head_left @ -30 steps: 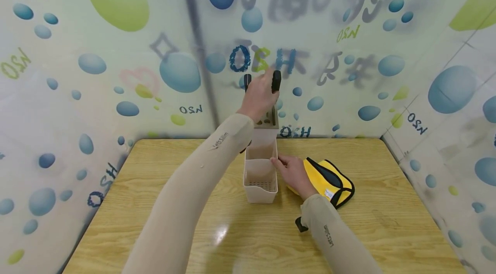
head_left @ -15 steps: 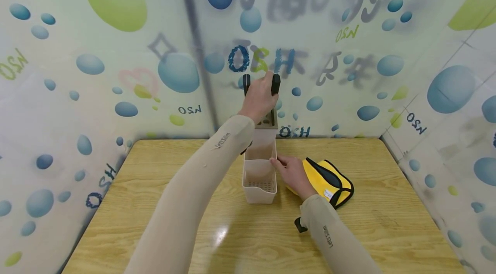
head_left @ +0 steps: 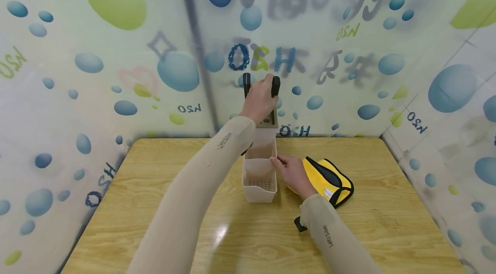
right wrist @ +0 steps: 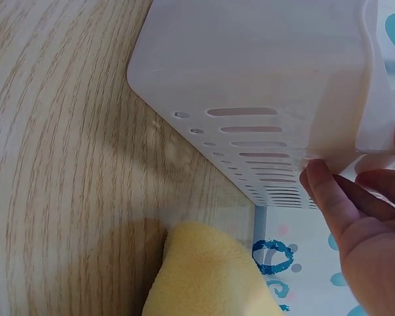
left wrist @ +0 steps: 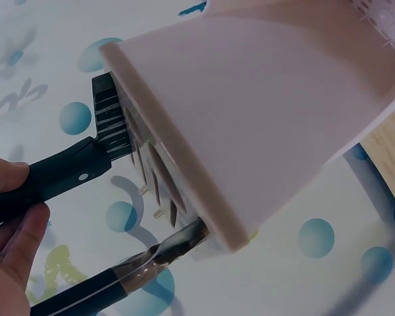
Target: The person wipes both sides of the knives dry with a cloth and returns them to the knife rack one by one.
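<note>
On the table stands a pale pink knife holder (head_left: pixel 259 194) with stepped front compartments and a slotted tan top (head_left: pixel 273 119) at the back. My left hand (head_left: pixel 258 100) grips the black handle of a kitchen tool (left wrist: pixel 72 168), whose ribbed, comb-like head sits at the slotted top in the left wrist view. Beside it a black-handled knife (left wrist: pixel 99 289) with a shiny blade stands in another slot. Lower down, my right hand (head_left: pixel 292 173) pinches the holder's right side wall, fingers outside against the slotted wall (right wrist: pixel 250 128). In the head view my left hand hides part of the top.
A yellow and black padded cloth piece (head_left: pixel 329 181) with a white label lies right of the holder, close by my right forearm. The wooden table (head_left: pixel 155 205) reaches back to a wall (head_left: pixel 329 29) printed with blue and green dots, just behind the holder.
Almost nothing differs. My left hand, with the black-handled tool, sits very slightly lower than a second ago; the right hand and the holder stay put.
</note>
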A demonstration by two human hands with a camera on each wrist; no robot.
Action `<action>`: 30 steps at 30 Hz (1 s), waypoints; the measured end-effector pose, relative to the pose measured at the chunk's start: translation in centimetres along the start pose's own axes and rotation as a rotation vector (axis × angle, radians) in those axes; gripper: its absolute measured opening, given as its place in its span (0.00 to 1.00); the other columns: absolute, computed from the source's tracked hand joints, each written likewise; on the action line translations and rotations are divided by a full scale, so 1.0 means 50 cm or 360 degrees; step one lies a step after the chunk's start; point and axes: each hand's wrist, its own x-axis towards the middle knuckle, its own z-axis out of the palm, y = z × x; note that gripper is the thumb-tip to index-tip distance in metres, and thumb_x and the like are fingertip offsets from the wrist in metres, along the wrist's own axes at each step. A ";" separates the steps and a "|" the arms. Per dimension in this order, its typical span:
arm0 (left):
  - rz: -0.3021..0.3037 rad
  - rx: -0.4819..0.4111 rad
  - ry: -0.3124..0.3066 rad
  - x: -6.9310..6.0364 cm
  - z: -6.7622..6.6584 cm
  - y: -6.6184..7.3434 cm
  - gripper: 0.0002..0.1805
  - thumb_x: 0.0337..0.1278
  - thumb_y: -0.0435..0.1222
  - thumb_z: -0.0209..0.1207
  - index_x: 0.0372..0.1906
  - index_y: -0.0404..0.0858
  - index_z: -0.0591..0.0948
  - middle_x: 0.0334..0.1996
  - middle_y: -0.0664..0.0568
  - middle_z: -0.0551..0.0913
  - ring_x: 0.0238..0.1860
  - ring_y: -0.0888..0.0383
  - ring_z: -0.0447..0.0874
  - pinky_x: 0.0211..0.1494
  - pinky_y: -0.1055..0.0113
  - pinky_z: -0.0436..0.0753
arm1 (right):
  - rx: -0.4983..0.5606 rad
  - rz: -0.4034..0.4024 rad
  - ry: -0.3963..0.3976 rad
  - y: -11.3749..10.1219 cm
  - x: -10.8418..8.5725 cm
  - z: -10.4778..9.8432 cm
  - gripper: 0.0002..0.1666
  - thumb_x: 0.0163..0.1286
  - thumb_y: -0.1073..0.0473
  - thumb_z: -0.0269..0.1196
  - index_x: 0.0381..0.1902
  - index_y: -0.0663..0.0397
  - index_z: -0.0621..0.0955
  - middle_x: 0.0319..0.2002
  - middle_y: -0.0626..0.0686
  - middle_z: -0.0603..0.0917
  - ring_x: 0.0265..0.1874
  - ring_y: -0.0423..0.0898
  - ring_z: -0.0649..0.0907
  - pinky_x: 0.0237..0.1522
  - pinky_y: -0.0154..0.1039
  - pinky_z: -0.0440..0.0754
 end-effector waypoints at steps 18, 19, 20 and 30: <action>-0.0017 0.0005 -0.0009 -0.004 0.017 -0.013 0.20 0.69 0.31 0.62 0.61 0.31 0.72 0.44 0.39 0.85 0.41 0.47 0.88 0.44 0.59 0.87 | 0.0008 0.0002 0.0002 -0.003 -0.001 0.000 0.28 0.81 0.47 0.57 0.72 0.54 0.75 0.66 0.58 0.79 0.61 0.57 0.83 0.61 0.55 0.81; -0.0016 0.0006 -0.0006 -0.004 0.018 -0.014 0.20 0.69 0.31 0.62 0.61 0.31 0.72 0.44 0.39 0.86 0.41 0.47 0.88 0.44 0.59 0.87 | 0.0011 -0.0001 0.0003 -0.003 -0.001 0.000 0.28 0.81 0.47 0.57 0.72 0.54 0.75 0.67 0.58 0.79 0.61 0.57 0.83 0.60 0.55 0.81; -0.0015 0.0009 -0.0004 -0.004 0.019 -0.015 0.21 0.69 0.31 0.62 0.61 0.31 0.72 0.44 0.39 0.86 0.41 0.47 0.88 0.44 0.59 0.87 | 0.0010 -0.0005 0.0004 -0.002 -0.001 0.000 0.28 0.81 0.47 0.57 0.72 0.54 0.75 0.66 0.58 0.80 0.61 0.57 0.83 0.60 0.55 0.81; -0.0051 0.0027 -0.0033 -0.004 0.021 -0.014 0.23 0.70 0.32 0.62 0.64 0.31 0.70 0.49 0.39 0.85 0.45 0.47 0.89 0.48 0.59 0.88 | 0.0003 -0.0004 0.0011 -0.005 -0.003 -0.002 0.28 0.81 0.48 0.57 0.71 0.55 0.76 0.66 0.59 0.80 0.60 0.57 0.84 0.60 0.55 0.81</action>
